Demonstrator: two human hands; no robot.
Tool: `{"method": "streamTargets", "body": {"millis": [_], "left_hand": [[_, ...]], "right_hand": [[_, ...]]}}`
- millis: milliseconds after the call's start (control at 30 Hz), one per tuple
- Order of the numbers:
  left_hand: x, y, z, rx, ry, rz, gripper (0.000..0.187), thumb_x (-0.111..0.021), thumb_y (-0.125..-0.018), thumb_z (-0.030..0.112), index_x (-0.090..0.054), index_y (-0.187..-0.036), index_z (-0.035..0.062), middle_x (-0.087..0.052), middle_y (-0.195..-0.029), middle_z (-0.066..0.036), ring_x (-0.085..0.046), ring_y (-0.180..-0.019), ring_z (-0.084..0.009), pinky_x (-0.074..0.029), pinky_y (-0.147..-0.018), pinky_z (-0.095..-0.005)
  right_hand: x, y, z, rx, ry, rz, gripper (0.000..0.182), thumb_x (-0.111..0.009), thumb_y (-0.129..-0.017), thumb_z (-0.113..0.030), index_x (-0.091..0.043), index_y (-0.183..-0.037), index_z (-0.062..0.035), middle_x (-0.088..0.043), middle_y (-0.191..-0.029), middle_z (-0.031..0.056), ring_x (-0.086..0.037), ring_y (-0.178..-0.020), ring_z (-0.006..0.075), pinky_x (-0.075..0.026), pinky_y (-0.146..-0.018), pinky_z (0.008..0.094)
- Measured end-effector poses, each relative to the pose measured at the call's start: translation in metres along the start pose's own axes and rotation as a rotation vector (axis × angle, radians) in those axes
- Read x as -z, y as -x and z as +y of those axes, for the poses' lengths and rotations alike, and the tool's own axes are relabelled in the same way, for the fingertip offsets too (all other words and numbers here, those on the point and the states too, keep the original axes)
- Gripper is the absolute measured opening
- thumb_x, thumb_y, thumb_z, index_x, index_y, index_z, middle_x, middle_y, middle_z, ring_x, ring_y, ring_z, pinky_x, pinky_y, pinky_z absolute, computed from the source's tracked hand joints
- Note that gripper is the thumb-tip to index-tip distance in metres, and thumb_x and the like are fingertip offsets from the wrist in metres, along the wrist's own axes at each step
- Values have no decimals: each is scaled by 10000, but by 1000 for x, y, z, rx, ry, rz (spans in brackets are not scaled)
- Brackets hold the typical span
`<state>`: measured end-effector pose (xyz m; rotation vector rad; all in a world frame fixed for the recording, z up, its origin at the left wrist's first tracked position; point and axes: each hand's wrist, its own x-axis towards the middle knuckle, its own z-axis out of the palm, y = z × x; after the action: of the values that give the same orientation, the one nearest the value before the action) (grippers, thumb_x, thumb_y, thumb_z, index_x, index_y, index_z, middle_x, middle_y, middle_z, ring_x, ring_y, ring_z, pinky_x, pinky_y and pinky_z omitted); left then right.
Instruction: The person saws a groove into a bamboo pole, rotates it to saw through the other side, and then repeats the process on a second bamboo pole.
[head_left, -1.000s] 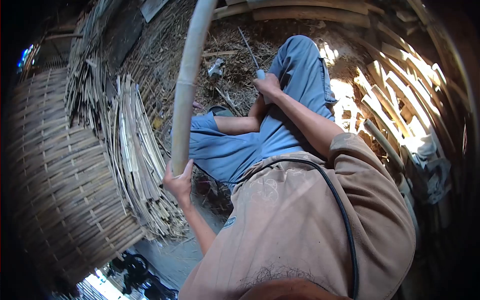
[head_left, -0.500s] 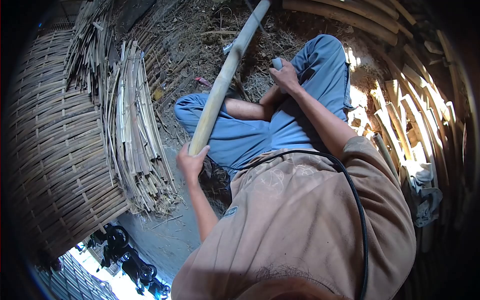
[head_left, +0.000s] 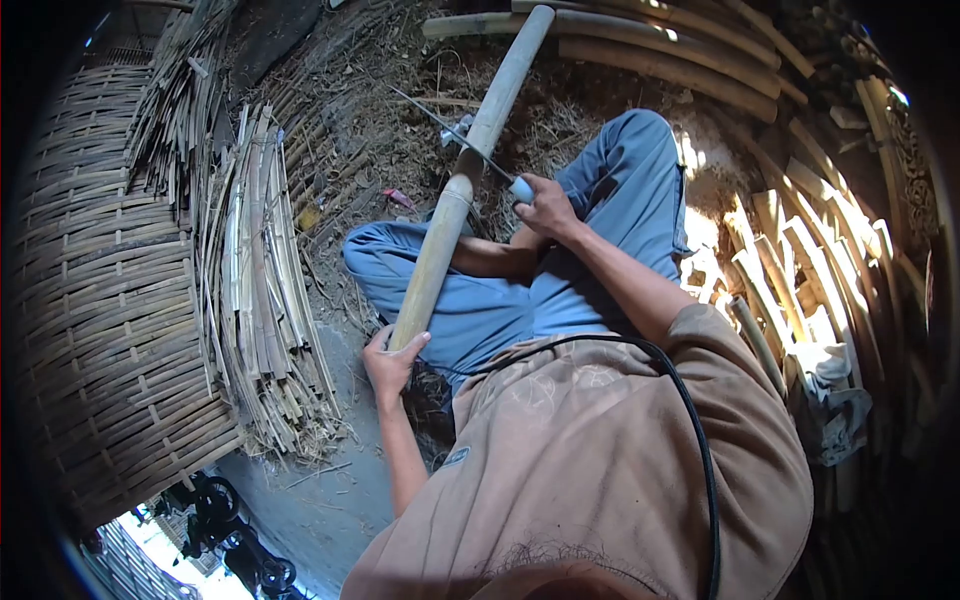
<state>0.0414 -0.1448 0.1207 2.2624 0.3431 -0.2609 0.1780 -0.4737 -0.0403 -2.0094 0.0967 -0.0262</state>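
A bamboo pole [head_left: 435, 262] slants from my left side up across my bent leg, with a ringed node about midway along it. My left hand [head_left: 388, 365] grips its near end, thumb on top. In my right hand [head_left: 548, 210] is the pale blue handle of a long, thin-bladed knife [head_left: 440, 122]. Its dark blade crosses the pole just beyond the node, overlapping it in this view, with the tip pointing up and left.
Split bamboo strips [head_left: 262, 290] are piled at left, beside a woven bamboo panel [head_left: 120, 290]. Thick bamboo poles [head_left: 660, 45] lie at the top, and cut pieces [head_left: 800, 260] stand in sunlight at right. Motorcycles [head_left: 225, 530] are at lower left.
My right hand has come down and left; the knife blade has swung from pointing upward to lying across the pole. The pole's far end now shows fully, my left hand still at its near end.
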Motion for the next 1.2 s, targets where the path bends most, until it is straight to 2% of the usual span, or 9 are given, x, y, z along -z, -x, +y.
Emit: {"method": "streamTargets", "body": {"millis": [133, 333, 367, 500, 600, 733, 867, 1067, 1200], "left_hand": [[-19, -19, 14, -74, 7, 66, 352, -876, -710, 209, -705, -900, -33, -696, -759, -57, -604, -695, -85, -497, -647, -271], [-40, -75, 34, -307, -246, 198, 481, -865, -654, 391, -703, -934, 35, -706, -813, -187, -688, -747, -374, -535, -673, -412], [-45, -81, 28, -305, -267, 215, 487, -861, -655, 394, -697, -945, 38, -705, -822, -182, -684, -761, -374, -533, -685, -422], [-63, -98, 26, -389, -385, 271, 492, -844, -664, 399, -675, -969, 52, -693, -862, -169, -663, -826, -374, -518, -738, -455], [-64, -97, 29, -389, -413, 235, 471, -825, -681, 406, -660, -959, 63, -679, -881, -170, -646, -870, -369, -500, -771, -470], [-57, -102, 28, -309, -366, 160, 477, -822, -678, 411, -660, -960, 62, -681, -884, -175, -648, -874, -371, -503, -772, -469], [-60, -103, 24, -280, -395, 156, 502, -826, -657, 430, -661, -958, 63, -684, -897, -174, -648, -887, -376, -504, -775, -469], [-56, -105, 30, -201, -462, 116, 498, -819, -648, 423, -667, -971, 76, -696, -887, -178, -665, -873, -378, -509, -758, -480], [-47, -111, 25, -206, -356, 17, 480, -813, -657, 414, -698, -997, 95, -712, -879, -175, -686, -855, -362, -522, -742, -451]], "right_hand": [[9, -2, -8, -18, 17, 36, 483, -677, -741, -205, -619, -1180, -13, -675, -997, 260, -661, -955, 406, -528, -848, 434], [14, -8, -5, -83, 45, 98, 457, -685, -753, -241, -631, -1148, -17, -678, -993, 257, -663, -952, 401, -531, -835, 435], [-1, -8, 7, 13, 142, 293, 399, -691, -758, -254, -644, -1077, -19, -681, -954, 239, -665, -913, 399, -530, -804, 441], [-2, 5, -25, -153, 23, 60, 362, -679, -771, -235, -636, -1073, -39, -683, -939, 225, -662, -892, 401, -521, -787, 457], [1, 20, -26, 50, 128, -164, 336, -661, -771, -216, -627, -1060, -48, -682, -922, 218, -657, -887, 406, -518, -774, 479], [10, 0, -17, 220, 451, 86, 239, -649, -754, -165, -635, -985, -105, -670, -815, 171, -665, -809, 368, -535, -723, 482], [21, -37, -19, -52, 352, 91, 209, -616, -761, -132, -637, -964, -90, -674, -844, 191, -667, -828, 379, -540, -735, 482], [-1, -7, -34, -40, 182, -61, 195, -630, -748, -149, -636, -940, -120, -669, -833, 209, -662, -824, 406, -540, -730, 501], [9, -10, -24, 154, 489, 0, 167, -603, -763, -126, -634, -928, -117, -660, -781, 191, -665, -752, 412, -536, -664, 528]]}}
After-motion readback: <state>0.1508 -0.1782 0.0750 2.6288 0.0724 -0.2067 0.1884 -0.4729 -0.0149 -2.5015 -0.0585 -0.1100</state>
